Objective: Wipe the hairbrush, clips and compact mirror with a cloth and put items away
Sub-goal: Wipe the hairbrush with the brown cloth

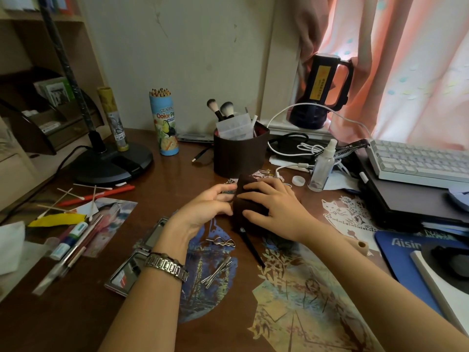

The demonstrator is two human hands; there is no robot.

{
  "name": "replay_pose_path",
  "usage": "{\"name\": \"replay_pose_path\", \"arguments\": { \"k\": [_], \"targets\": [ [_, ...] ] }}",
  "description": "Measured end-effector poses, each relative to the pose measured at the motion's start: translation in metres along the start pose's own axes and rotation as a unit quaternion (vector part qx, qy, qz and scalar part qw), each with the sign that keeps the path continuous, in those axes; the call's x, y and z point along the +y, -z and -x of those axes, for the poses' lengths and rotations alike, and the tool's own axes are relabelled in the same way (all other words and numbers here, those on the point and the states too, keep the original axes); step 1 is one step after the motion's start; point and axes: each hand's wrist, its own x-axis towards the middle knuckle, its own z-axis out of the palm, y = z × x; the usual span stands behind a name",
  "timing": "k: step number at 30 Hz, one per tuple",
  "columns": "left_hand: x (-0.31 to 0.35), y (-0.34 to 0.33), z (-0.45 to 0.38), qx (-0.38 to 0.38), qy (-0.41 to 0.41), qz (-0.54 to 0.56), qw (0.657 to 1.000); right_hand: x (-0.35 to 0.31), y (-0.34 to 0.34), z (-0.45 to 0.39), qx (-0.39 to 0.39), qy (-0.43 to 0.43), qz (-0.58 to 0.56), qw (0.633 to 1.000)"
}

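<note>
A dark brown cloth (247, 184) is bunched at the middle of the desk. Below it a thin black handle (252, 246) sticks out toward me, likely the hairbrush; its head is hidden under the cloth. My right hand (274, 203) lies over the cloth with fingers and thumb curled round it. From the left, my left hand (208, 203) holds the cloth's edge with curled fingers. An open compact mirror (138, 262) lies by my left wrist. A heart-shaped clip (224, 242) and several silver hair pins (217, 270) lie between my arms.
A brown holder (239, 156) with makeup brushes stands just behind the cloth. To the right are a spray bottle (322, 168), cables and a keyboard (418, 161). A lamp base (111, 163), pencil tube (165, 123), cotton swabs and pens crowd the left.
</note>
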Motion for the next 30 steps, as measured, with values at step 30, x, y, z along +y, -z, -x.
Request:
{"name": "replay_pose_path", "arguments": {
  "k": [30],
  "targets": [
    [0.011,-0.026,0.002,0.112,-0.002,-0.09,0.99,0.012,0.001,0.033,0.09,0.001,-0.039,0.995]
  ]
}}
